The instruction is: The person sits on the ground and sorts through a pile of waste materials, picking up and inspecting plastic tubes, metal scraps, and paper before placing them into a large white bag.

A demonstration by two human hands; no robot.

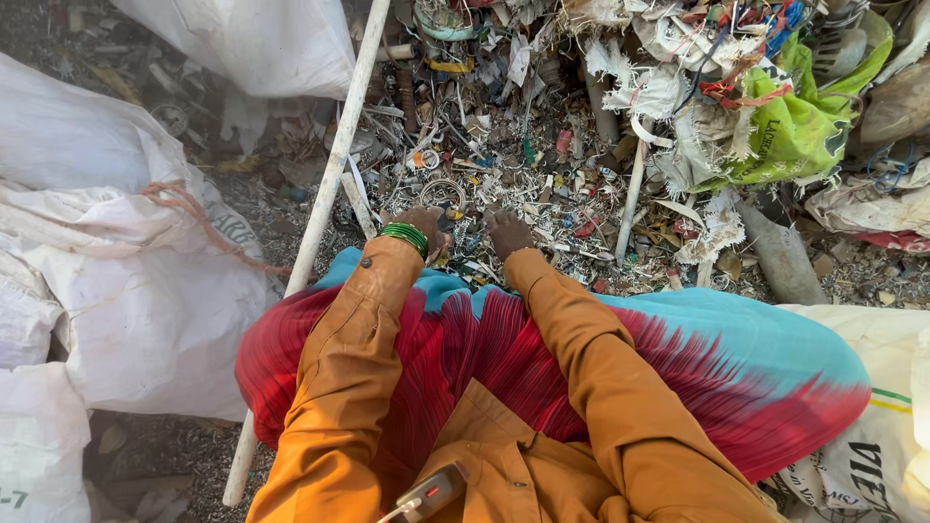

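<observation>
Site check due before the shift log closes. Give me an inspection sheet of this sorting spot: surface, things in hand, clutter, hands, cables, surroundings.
Surface: bare ground buried under a scrap heap of small plastic and paper bits.
Things in hand: both hands reach into the scrap at the heap's near edge; whether either grips a piece cannot be told.
Clutter: torn white fabric strips, a green bag, a grey pipe, a white ring.
Hands: left hand with green bangles at the wrist; right hand beside it, fingers down in the debris.
Cables: tangled coloured wires at the top of the heap.
Surroundings: white sacks at left, a white pole leaning across, a printed sack at lower right.
</observation>
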